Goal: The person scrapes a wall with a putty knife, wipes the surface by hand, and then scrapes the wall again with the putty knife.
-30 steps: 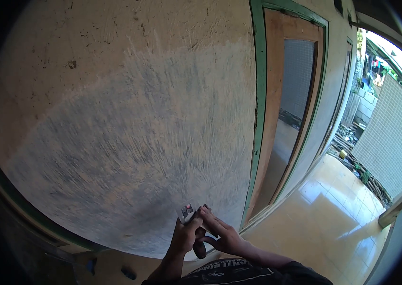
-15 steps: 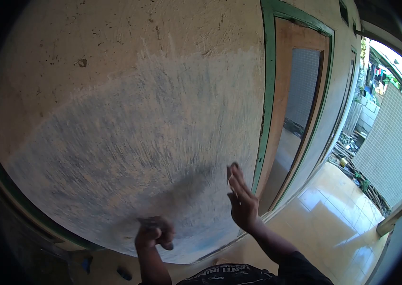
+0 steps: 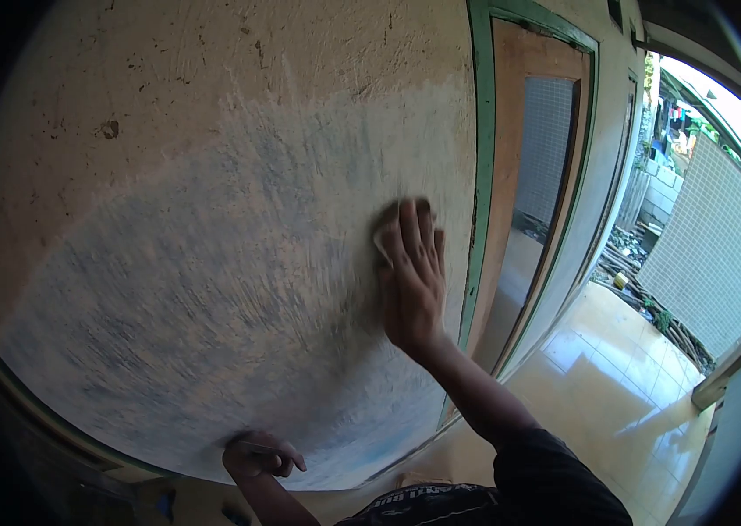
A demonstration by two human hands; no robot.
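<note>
My right hand [image 3: 412,280] presses against the scraped, whitish-grey patch of the wall [image 3: 239,228], left of the green door frame. Its fingers point up and lie close together over a thin piece whose edges show beside them; what it is I cannot make out. Low on the same patch is my left hand [image 3: 263,454], at the wall's bottom edge, with its fingers curled. Whatever those fingers may hold is hidden.
Right of the patch stands a green door frame [image 3: 481,131] around a wooden door [image 3: 508,114] with a patterned pane. Shiny floor tiles [image 3: 598,368] lie at the right, before a gridded panel [image 3: 708,237]. Sticks and rubble [image 3: 629,254] lie outside.
My right hand has moved up and slightly left, and now lies against the wall. My left hand has shifted down and a little left. The view has shifted slightly.
</note>
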